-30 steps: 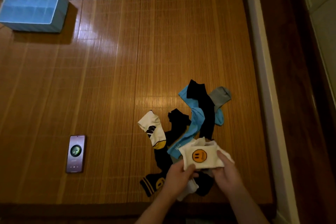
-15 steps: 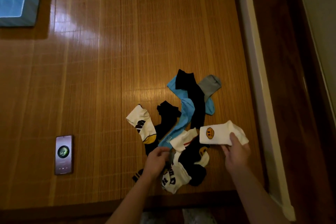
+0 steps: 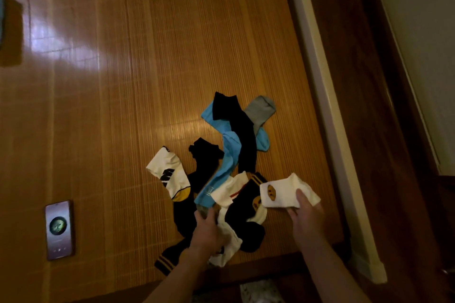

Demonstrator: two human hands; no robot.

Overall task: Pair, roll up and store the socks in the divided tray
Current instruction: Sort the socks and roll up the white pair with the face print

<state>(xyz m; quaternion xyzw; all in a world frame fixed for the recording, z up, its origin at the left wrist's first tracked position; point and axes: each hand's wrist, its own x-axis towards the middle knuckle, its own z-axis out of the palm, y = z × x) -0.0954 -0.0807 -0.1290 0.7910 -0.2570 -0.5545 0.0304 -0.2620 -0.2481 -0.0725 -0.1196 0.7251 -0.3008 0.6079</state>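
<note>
Socks sit heaped on the bamboo mat, lit phone off to the side. Right hand grips a white smiley-face sock at the pile's edge. The left hand is down in the pile, can't tell if it's grabbing. Lettering on the white-and-yellow sock is unreadable.

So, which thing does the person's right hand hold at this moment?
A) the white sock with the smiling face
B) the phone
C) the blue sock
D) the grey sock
A: the right hand grips the white sock with the orange smiling face, with the thumb lying on top of it.
</note>
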